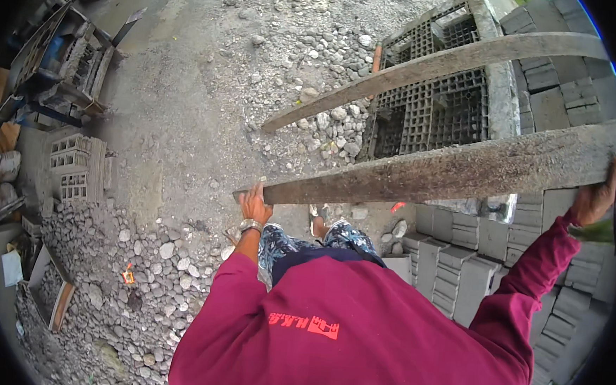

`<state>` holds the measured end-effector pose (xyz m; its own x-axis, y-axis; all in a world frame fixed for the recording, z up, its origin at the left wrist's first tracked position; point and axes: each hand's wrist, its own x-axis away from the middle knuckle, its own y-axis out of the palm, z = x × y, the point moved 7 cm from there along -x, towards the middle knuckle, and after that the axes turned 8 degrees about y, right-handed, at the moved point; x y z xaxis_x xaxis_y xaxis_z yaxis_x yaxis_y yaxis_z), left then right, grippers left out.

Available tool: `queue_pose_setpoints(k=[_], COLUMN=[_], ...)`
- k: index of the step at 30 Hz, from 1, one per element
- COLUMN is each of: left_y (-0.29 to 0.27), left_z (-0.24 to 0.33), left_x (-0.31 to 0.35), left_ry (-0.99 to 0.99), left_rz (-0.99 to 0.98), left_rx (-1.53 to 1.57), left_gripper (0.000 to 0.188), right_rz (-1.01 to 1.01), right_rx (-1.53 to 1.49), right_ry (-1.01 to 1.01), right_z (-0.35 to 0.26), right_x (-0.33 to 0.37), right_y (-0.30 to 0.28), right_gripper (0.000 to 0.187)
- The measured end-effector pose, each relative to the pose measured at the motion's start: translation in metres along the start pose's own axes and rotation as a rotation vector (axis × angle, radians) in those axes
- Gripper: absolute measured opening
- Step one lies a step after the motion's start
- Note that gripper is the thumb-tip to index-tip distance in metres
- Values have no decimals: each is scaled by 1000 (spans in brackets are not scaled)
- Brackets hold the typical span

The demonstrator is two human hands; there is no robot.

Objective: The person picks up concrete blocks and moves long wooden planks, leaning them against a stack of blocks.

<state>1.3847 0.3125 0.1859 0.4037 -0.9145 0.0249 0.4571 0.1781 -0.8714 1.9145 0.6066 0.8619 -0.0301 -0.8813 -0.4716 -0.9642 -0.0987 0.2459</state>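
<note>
One plank (429,173) was at twelve o'clock, long axis roughly nine to three; left hand (255,205) clasped the nine-o'clock end, right hand (594,199) touched the three-o'clock end, whether gripping I couldn't tell.

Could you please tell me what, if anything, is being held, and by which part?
A long wooden plank, held near its left end by the left grip; the right grip touches its right end.
</note>
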Motion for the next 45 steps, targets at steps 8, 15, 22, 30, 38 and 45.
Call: queue_pose_setpoints(k=[8, 15, 22, 30, 38, 45], left_y=[-8, -21, 38, 35, -8, 36], left_z=[127, 121, 14, -43, -34, -34], left_x=[-151, -153, -23, 26, 66, 77], left_ry=[-34, -54, -348, -476, -400, 112], left_rz=[-127, -2, -221, -67, -484, -592], left_rx=[60, 419, 76, 481, 341, -380], left_gripper=[65, 52, 49, 31, 29, 36], right_rz=[233, 429, 421, 305, -140, 496], right_rx=[325, 46, 503, 547, 1166, 1146], right_ry=[15, 258, 286, 520, 1011, 1685], right_z=[80, 272, 307, 329, 410, 274], right_x=[-59, -70, -93, 8, 450, 934], right_y=[-8, -26, -116, -106, -139, -310], right_gripper=[40, 66, 62, 88, 61, 55])
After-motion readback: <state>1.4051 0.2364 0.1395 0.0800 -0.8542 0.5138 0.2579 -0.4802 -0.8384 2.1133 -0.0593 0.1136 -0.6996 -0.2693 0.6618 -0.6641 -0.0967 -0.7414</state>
